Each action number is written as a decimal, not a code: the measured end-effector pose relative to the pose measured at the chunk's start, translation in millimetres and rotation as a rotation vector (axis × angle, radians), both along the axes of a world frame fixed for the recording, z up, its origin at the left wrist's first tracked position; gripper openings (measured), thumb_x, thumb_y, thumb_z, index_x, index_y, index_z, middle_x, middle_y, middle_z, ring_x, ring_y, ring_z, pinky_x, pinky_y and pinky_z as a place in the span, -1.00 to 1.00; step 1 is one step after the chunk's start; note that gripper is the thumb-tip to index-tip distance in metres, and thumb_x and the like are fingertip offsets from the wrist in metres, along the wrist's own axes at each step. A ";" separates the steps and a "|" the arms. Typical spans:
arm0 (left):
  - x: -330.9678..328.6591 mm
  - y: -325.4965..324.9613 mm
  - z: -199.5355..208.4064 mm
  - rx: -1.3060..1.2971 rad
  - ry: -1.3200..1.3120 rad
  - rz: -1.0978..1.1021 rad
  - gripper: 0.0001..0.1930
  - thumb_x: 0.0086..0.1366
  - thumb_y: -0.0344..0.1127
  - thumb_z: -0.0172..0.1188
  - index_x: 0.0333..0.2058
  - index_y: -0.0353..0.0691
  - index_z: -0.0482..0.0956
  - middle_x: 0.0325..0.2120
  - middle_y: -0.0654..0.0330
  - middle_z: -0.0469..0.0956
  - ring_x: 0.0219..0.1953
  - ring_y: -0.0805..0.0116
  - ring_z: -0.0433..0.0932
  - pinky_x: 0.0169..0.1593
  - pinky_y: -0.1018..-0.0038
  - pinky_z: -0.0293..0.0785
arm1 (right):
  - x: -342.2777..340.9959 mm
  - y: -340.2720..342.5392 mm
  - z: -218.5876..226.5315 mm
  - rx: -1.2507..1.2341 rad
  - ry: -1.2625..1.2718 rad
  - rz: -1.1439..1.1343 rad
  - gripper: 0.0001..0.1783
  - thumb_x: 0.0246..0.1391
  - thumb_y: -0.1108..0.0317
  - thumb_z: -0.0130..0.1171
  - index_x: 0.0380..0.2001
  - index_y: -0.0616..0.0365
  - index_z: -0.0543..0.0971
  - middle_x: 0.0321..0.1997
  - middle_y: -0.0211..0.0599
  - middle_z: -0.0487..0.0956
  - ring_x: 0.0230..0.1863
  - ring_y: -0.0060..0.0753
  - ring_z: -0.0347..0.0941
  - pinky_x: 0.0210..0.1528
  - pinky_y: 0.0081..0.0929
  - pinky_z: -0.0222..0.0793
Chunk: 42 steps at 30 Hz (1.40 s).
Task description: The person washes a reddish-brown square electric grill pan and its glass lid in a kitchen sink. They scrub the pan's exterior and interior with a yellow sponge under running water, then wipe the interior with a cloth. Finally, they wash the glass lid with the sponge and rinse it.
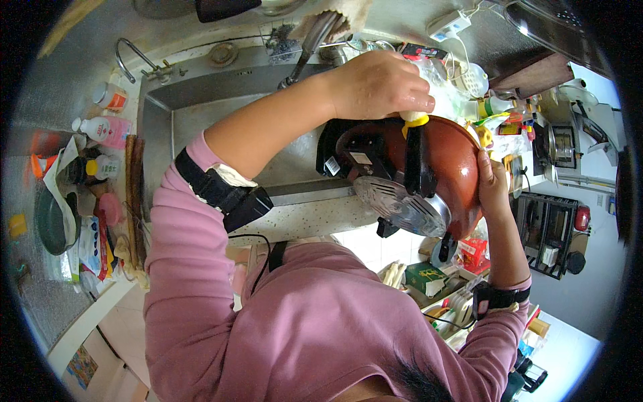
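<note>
An electric pot (455,167) with a red-brown body is tipped on its side, its vented metal underside (402,204) turned towards me. A black handle (416,161) and black feet stick out of it. My right hand (492,181) grips the pot at its rim on the right. Above the pot's upper side, my left hand (385,84) is closed around a small pale thing with a yellow edge (415,121), which meets the pot near the handle. The fingers hide most of that thing, so its kind is unclear. The pot's inside faces away.
A steel sink (221,127) lies behind my left forearm, with a faucet (311,47) over it. Bottles, including a pink one (107,130), stand at the left. Bags and bottles crowd the counter at the right. Below the pot is an open drawer of dishes (459,308).
</note>
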<state>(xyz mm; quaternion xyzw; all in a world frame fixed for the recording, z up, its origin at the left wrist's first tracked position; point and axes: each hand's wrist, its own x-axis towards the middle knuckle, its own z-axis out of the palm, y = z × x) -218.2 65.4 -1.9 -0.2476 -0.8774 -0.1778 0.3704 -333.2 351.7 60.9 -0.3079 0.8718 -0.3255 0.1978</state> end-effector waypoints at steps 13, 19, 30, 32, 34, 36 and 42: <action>11.8 -15.5 -85.9 0.942 -0.487 0.374 -0.65 0.07 -0.35 0.35 -0.15 -0.20 0.49 -0.32 0.09 0.59 -0.18 0.33 0.58 -0.13 0.40 0.45 | -4.6 25.6 -7.7 -0.302 0.169 -0.141 -0.46 0.30 0.02 -0.05 -0.48 0.32 0.58 -0.55 -0.45 0.50 -0.50 -0.64 0.32 -0.44 -0.58 0.24; 41.3 8.9 -81.9 0.740 -0.153 0.689 -0.59 -0.06 -0.31 0.45 -0.22 -0.18 0.49 -0.14 0.12 0.46 -0.17 0.05 0.53 -0.16 0.27 0.49 | -5.7 28.8 -4.8 -0.175 0.250 -0.121 -0.47 0.27 0.05 0.02 -0.50 0.37 0.59 -0.60 -0.48 0.47 -0.51 -0.62 0.28 -0.44 -0.55 0.23; 29.2 15.6 -62.3 0.436 -0.242 0.705 -0.70 -0.10 -0.39 0.38 -0.32 -0.14 0.55 -0.49 0.12 0.57 -0.37 0.08 0.58 -0.31 0.23 0.48 | 3.7 21.8 -2.9 -0.199 0.259 -0.095 -0.49 0.25 0.05 0.06 -0.50 0.35 0.59 -0.56 -0.44 0.50 -0.48 -0.63 0.29 -0.39 -0.59 0.26; 22.8 15.3 -59.0 0.458 -0.261 0.744 -0.71 -0.09 -0.34 0.37 -0.32 -0.17 0.57 -0.58 0.11 0.56 -0.45 0.09 0.59 -0.36 0.21 0.47 | 7.2 19.1 -2.1 -0.230 0.253 -0.093 -0.49 0.26 0.06 0.05 -0.50 0.35 0.59 -0.57 -0.45 0.49 -0.48 -0.64 0.27 -0.40 -0.59 0.25; 18.0 14.3 -56.5 0.405 -0.230 0.680 -0.74 -0.09 -0.33 0.36 -0.34 -0.16 0.59 -0.59 0.11 0.56 -0.47 0.07 0.59 -0.38 0.20 0.47 | 8.1 17.2 -2.4 -0.243 0.247 -0.114 -0.49 0.26 0.06 0.05 -0.51 0.35 0.58 -0.58 -0.47 0.48 -0.49 -0.64 0.26 -0.41 -0.59 0.24; 13.7 13.8 -55.2 0.366 -0.188 0.644 -0.79 -0.08 -0.34 0.33 -0.38 -0.14 0.63 -0.58 0.07 0.57 -0.46 0.07 0.60 -0.38 0.20 0.48 | 7.2 16.4 -4.5 -0.257 0.236 -0.129 -0.49 0.26 0.06 0.05 -0.51 0.35 0.58 -0.59 -0.48 0.46 -0.49 -0.64 0.24 -0.42 -0.58 0.23; 3.7 11.7 -50.1 0.416 -0.325 0.584 -0.77 -0.05 -0.37 0.34 -0.32 -0.11 0.65 -0.44 0.04 0.61 -0.37 0.03 0.60 -0.29 0.21 0.49 | 1.1 18.4 -6.9 -0.207 0.285 -0.088 -0.50 0.27 0.09 0.04 -0.51 0.38 0.56 -0.60 -0.45 0.47 -0.52 -0.63 0.24 -0.45 -0.54 0.21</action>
